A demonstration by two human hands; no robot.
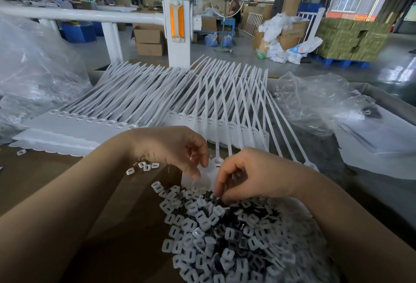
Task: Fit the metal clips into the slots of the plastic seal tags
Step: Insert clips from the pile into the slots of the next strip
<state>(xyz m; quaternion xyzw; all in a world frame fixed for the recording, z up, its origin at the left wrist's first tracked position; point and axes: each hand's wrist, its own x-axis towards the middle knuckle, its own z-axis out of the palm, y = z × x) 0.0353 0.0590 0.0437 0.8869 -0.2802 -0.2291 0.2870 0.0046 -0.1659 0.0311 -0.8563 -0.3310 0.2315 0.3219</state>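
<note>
Two bare hands worked low in the centre of the frame over a brown tabletop (56, 181). The left hand (171, 147) had its fingers curled downward, fingertips pinching the flat head of one white seal tag (208, 173) that lay just beside the clip heap. The right hand (254, 174) reached into the top of the heap, thumb and forefinger closed on a clip at the pile's upper edge; which single clip it grasped was too small to tell.

The pile of metal clips (236, 233) filled the lower centre and lower right, far too many to count, light and dark faces mixed. Four loose clips (144, 166) lay in a small group left of the pile, under the left wrist, and one more clip (21, 152) sat apart at the left edge.

Across the middle of the frame lay two fanned rows of seal tags (180, 102), several dozen in all, tails pointing toward the top. Crumpled clear plastic bags (315, 102) sat at the right and left.
</note>
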